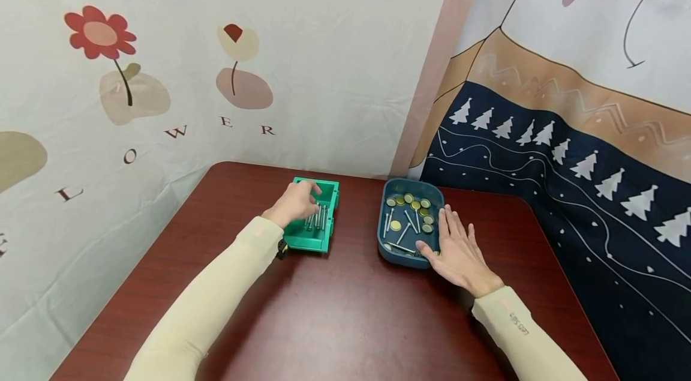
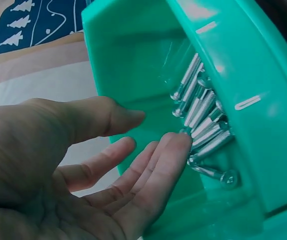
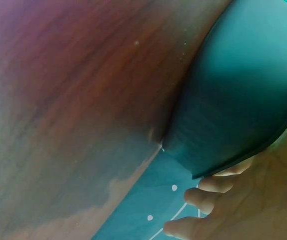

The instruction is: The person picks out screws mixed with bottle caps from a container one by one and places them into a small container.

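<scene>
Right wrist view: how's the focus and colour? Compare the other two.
Right wrist: soft, table grain smeared, purplish cast at top left, blue tray reading teal; left wrist: clearer, bright highlights on the bolts, pale glare on the green box; head: sharpest overall, soft shadow on the table beside the left sleeve.

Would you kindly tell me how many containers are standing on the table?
2: a green bin toward the left, with the left hand reaching into it, and a blue tray to its right, with the right hand at its right side.
</scene>
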### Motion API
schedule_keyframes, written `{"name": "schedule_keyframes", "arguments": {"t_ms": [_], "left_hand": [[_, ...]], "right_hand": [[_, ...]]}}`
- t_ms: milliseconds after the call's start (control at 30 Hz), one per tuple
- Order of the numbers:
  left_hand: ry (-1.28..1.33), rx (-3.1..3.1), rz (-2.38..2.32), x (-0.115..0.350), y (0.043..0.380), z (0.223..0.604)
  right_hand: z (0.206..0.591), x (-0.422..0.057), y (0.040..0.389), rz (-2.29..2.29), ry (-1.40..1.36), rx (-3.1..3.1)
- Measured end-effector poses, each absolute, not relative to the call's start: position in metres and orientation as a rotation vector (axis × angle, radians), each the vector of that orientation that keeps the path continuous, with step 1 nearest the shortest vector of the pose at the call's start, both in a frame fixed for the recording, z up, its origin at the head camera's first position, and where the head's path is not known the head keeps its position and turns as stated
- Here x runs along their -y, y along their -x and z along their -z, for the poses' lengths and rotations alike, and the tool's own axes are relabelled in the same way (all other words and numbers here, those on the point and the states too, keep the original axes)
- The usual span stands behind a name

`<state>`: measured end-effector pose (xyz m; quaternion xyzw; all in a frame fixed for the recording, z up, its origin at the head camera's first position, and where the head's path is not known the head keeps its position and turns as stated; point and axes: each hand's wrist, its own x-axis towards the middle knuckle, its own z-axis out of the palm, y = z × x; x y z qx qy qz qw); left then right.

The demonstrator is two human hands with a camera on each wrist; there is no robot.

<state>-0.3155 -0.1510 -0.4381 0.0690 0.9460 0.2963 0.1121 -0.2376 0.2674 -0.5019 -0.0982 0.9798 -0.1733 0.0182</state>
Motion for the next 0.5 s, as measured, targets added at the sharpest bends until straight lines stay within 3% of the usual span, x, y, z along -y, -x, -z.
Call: {"name": "schedule_keyframes", "arguments": {"t_ms": [500], "left_hand": [[-0.301,-2.926,-0.861,0.13,0.305,0.42]], "right_hand": [[0.506,-0.266,0.238,0.542,0.333,-3.058]]}}
